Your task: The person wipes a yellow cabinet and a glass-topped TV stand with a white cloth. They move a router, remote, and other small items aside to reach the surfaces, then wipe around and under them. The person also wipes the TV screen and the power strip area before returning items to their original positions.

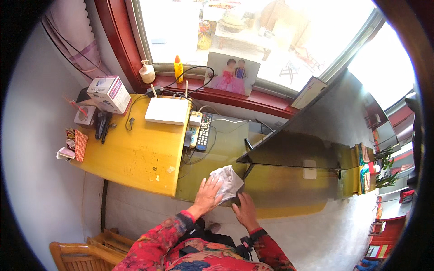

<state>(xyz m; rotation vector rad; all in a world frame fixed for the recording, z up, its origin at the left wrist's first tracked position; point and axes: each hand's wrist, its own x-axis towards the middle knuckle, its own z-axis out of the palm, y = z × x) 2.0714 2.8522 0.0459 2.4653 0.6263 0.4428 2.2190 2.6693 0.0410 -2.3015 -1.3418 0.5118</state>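
Observation:
A white cloth [228, 183] lies bunched on the front part of a glass-topped table [281, 189]. My left hand [207, 194] rests flat on the cloth's left side with its fingers spread. Just right of the cloth is my right hand [244, 207], fingers apart and slightly bent near the table's front edge; whether it touches the cloth is unclear. Above both hands stands a large flat-screen television [305, 145], its dark leg close to the cloth. A remote control [204, 132] lies beside a power strip [193, 132] further back.
On the yellow wooden cabinet [135, 152] at left are a white router [168, 111], a cardboard box [109, 94] and cables. A photo print [233, 74], a yellow bottle [178, 69] and a pump bottle [147, 72] stand on the windowsill. A wooden chair [81, 249] is at lower left.

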